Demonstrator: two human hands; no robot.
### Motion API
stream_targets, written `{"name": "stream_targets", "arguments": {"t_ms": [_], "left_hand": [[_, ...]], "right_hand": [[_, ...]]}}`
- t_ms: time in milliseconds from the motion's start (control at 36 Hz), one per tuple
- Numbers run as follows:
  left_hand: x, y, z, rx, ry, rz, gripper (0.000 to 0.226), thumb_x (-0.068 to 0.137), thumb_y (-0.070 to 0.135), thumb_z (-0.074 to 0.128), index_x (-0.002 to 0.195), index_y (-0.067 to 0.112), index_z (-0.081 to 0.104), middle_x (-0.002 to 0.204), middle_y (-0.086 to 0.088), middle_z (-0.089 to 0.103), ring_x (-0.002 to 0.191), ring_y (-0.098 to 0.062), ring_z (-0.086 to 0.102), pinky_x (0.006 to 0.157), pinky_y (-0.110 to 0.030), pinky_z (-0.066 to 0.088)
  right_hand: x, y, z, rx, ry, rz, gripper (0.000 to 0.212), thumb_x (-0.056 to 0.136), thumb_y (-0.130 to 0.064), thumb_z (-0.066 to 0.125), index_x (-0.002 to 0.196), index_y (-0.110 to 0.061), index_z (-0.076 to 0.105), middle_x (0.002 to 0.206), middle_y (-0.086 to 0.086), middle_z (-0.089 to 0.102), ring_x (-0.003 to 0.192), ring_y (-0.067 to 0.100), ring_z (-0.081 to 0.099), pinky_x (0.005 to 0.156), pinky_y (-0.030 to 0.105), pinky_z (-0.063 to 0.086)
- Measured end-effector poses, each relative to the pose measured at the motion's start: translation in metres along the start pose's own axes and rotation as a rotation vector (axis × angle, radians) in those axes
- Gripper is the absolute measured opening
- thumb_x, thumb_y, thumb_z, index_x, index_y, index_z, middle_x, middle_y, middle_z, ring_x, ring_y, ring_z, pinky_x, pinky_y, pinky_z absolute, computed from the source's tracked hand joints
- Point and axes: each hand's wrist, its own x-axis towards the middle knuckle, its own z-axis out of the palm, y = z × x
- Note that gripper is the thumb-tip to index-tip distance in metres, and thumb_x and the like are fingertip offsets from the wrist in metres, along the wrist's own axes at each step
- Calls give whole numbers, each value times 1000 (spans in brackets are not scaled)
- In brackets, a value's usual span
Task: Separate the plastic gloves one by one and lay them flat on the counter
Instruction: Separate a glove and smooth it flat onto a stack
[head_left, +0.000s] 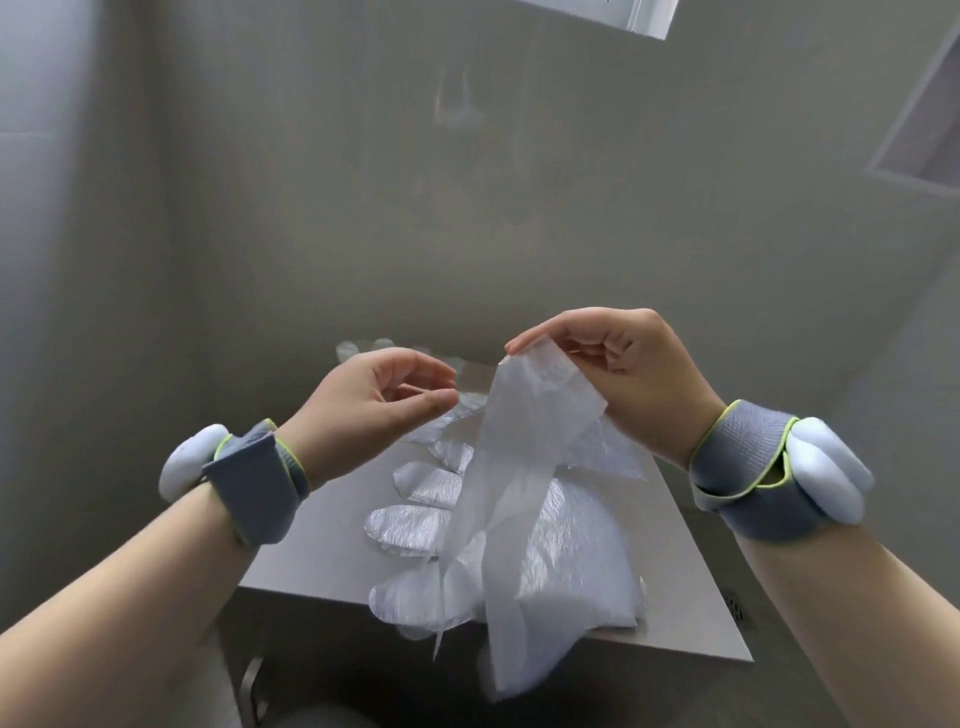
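One glove (519, 441) dangling, right hand (623, 374) pinching top edge; left hand (374, 400) loose, empty. Film's flimsy, clingy, I'd grab other top corner, spread on worktop (322, 561).

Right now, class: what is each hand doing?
Left hand: open, loosely curled, holding nothing.
Right hand: pinching a thin clear plastic glove.

A clear glove (519, 441) hangs crumpled above gloves (415, 519) spread on the counter (311, 561).
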Motion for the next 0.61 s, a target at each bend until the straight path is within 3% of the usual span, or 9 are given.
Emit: {"name": "stream_targets", "arguments": {"t_ms": [83, 194, 278, 444, 528, 611], "left_hand": [[9, -3, 2, -20, -31, -13, 24, 85, 18, 67, 109, 15, 67, 105, 4, 71, 96, -7, 67, 82, -14, 51], [18, -5, 7, -128, -128, -63, 32, 84, 31, 67, 114, 21, 64, 113, 8, 69, 107, -7, 64, 94, -29, 51], [20, -5, 14, -188, -185, -71, 41, 78, 35, 60, 117, 23, 62, 118, 11, 67, 113, -5, 60, 98, -31, 47], [27, -6, 30, -234, -269, -93, 45, 78, 32, 58, 122, 23, 58, 123, 11, 64, 117, -6, 57, 102, -34, 44], [30, -7, 37, -191, -257, -69, 52, 77, 35, 60, 127, 24, 56, 128, 10, 60, 117, -2, 56, 101, -26, 45], [33, -6, 42, -184, -231, -13, 58, 80, 35, 69, 133, 20, 50, 134, 10, 55, 122, -1, 52, 99, -15, 43]], "right_hand": [[-1, 0, -6, 51, 0, 11, 20, 85, 9, 60, 92, -5, 73, 93, 3, 74, 90, 15, 70, 86, 32, 55], [-4, 2, -15, 110, 7, 17, 17, 85, 9, 61, 92, -1, 72, 96, 7, 73, 93, 15, 69, 88, 33, 54], [-6, 4, -20, 171, 6, 17, 14, 86, 5, 58, 91, 1, 71, 98, 10, 72, 96, 18, 69, 89, 30, 53], [-10, 9, -27, 338, -11, 84, 43, 71, 17, 32, 99, 6, 63, 99, 20, 69, 97, 25, 67, 87, 28, 52], [-11, 10, -30, 463, 21, 139, 43, 67, 8, 29, 97, 7, 60, 94, 28, 66, 93, 31, 65, 84, 33, 52], [-10, 12, -33, 469, 70, 150, 34, 73, 1, 32, 91, -1, 61, 81, 19, 66, 86, 32, 63, 80, 33, 51]]}}
